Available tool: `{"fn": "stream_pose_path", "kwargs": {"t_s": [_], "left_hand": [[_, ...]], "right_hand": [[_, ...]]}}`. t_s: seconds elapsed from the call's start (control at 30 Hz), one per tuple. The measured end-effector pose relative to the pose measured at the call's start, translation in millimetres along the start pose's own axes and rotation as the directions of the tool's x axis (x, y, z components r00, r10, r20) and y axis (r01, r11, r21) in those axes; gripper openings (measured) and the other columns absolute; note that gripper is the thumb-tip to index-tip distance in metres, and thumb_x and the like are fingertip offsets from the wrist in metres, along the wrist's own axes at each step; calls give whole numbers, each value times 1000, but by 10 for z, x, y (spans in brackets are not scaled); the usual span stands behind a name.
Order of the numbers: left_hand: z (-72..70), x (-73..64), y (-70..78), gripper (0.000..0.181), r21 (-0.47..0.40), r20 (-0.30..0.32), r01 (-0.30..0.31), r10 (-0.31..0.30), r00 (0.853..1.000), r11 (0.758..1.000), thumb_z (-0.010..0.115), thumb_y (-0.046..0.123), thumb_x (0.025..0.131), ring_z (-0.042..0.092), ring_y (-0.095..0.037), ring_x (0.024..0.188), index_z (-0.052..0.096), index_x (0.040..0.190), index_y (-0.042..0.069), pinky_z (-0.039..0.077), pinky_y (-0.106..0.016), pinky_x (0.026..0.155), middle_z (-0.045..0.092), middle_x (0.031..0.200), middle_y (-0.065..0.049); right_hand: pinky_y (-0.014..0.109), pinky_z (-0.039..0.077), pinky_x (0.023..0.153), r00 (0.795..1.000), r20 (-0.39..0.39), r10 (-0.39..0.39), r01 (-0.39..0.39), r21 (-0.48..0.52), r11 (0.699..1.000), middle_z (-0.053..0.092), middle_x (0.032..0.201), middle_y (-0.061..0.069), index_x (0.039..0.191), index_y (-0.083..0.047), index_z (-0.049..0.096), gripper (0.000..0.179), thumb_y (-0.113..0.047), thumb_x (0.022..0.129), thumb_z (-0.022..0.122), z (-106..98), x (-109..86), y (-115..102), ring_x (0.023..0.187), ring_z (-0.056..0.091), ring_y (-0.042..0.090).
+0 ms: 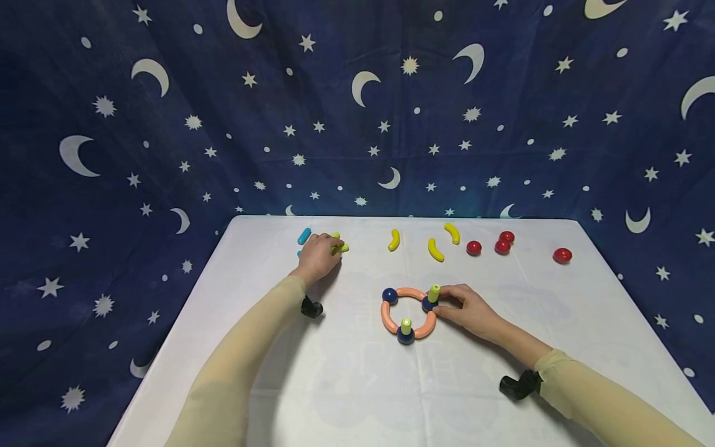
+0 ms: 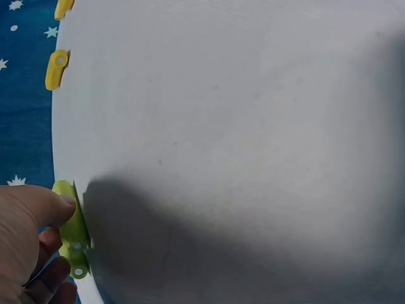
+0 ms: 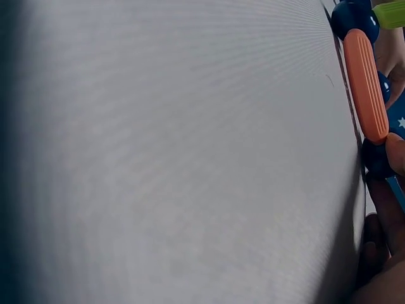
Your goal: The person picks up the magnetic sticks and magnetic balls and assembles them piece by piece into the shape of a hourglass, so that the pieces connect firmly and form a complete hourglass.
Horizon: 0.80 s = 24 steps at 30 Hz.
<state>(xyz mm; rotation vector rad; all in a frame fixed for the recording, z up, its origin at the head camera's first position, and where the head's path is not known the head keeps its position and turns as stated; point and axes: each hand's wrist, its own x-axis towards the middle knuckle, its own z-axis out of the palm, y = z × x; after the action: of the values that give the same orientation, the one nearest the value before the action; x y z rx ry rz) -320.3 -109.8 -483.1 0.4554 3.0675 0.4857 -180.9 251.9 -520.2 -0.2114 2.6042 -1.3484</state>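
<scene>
A ring of curved orange pieces (image 1: 389, 318) and navy balls (image 1: 390, 296) lies on the table. Short green rods stand upright on two of its balls, the near one (image 1: 406, 326) and the right one (image 1: 434, 293). My right hand (image 1: 469, 312) pinches the right navy ball (image 3: 377, 158) between thumb and fingers. Farther back on the left, my left hand (image 1: 317, 257) holds a light green stick (image 2: 71, 218) between thumb and fingers. A second green piece (image 2: 77, 267) lies against that stick, partly hidden by the fingers.
A blue stick (image 1: 304, 236) lies beyond the left hand, with another mostly covered by it. Yellow curved pieces (image 1: 436, 250) are spread along the back of the white table (image 1: 346, 385). Several red balls (image 1: 562, 255) sit at the back right. A star-patterned cloth (image 1: 357, 124) hangs behind.
</scene>
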Motion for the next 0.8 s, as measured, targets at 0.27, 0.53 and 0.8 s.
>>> {"fn": "stream_pose_path", "kwargs": {"t_s": [0.27,0.53,0.8], "left_hand": [[32,-50,-11,28,-81,11,8,-7,1000,997,73,24,97,58,-27,106,73,123,14,49,-41,90,67,120,-7],[26,-120,8,31,-63,52,-15,18,998,998,73,27,97,60,-29,107,74,125,12,49,-45,92,69,121,-8],[83,-238,145,28,-295,68,-53,76,995,954,73,26,97,67,-18,94,75,121,13,52,-36,86,74,109,0]], "right_hand": [[57,35,112,1000,-2,6,-6,-7,1000,58,133,9,130,-11,67,49,-40,92,77,-3,7,-1,132,46,31],[57,35,112,1000,1,7,-7,-3,1000,58,133,10,130,-11,67,49,-39,92,78,3,3,-12,132,46,32],[57,36,111,1000,-3,1,-1,-10,1000,59,134,10,130,-10,67,48,-39,92,77,-4,0,-6,132,46,32]]}}
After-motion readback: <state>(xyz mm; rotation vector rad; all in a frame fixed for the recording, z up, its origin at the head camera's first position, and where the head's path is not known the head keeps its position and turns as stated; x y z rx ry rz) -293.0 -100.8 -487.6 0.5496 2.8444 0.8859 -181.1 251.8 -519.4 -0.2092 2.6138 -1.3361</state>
